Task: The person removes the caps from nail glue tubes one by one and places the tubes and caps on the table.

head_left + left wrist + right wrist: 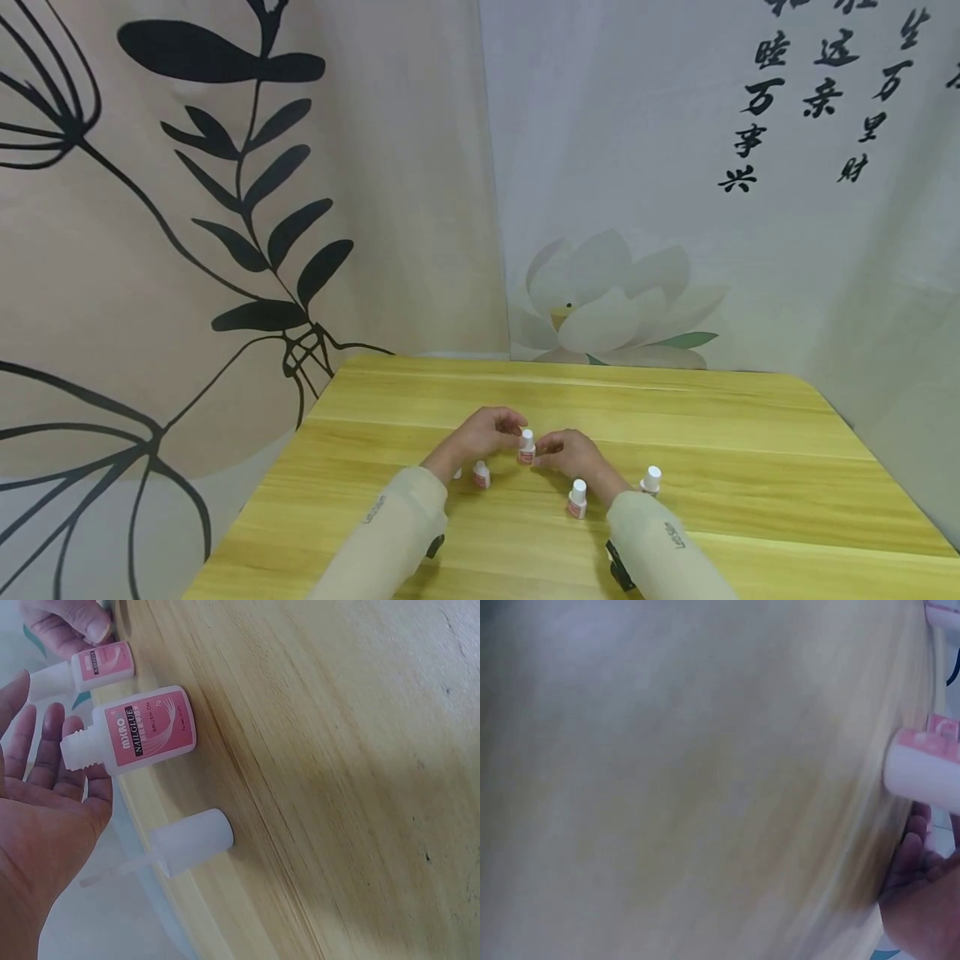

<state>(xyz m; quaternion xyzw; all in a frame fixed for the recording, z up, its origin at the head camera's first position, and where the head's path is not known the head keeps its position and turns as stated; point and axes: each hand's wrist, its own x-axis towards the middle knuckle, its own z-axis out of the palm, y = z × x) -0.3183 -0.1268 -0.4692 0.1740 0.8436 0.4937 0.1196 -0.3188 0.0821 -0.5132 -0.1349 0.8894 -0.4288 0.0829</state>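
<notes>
A small white nail glue bottle [527,447] with a pink label and white cap stands upright between the two hands. My left hand [487,432] reaches to its left side, fingers relaxed and spread in the left wrist view, thumb overlapping the cap there. My right hand [573,454] is at its right side, with fingertips right at the bottle and fingers loosely bent. Near the left wrist, an uncapped nail glue bottle [154,731] shows its bare threaded neck. Beside it a white brush cap [193,841] stands on the table, brush pointing up.
Close to the right forearm are two more white bottles, one bottle [577,500] in front of the wrist and another bottle [651,480] partly hidden behind the sleeve. The wooden table [420,387] reaches back to a printed curtain [420,208].
</notes>
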